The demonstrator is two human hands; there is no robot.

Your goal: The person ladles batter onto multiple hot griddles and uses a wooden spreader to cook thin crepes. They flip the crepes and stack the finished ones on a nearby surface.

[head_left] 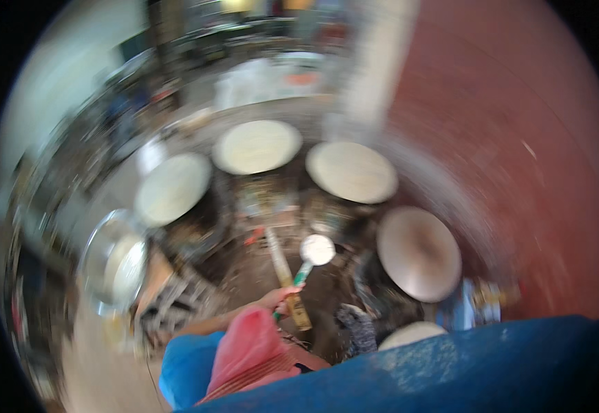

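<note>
The picture is motion-blurred. My left hand (pixel 284 297) reaches from the lower left, closed on the green handle of a ladle (pixel 317 249) with a round white head. A long flat wooden stick (pixel 279 264) lies along or under that hand; whether it is held I cannot tell. Several round griddles stand in an arc around it on dark stoves: pale-topped ones at left (pixel 172 189), centre (pixel 257 146) and right (pixel 351 171), and a browner one (pixel 418 251) nearer right. A steel basin (pixel 110 265) with white contents is at left. I cannot make out my right hand.
A red wall (pixel 513 138) and pale pillar (pixel 379 69) rise at right and back. A grey block (pixel 172 310) sits below the basin. Pink (pixel 248 337) and blue (pixel 189 368) cloth and a large blue surface (pixel 416 372) fill the near edge. Blurred clutter lines the left.
</note>
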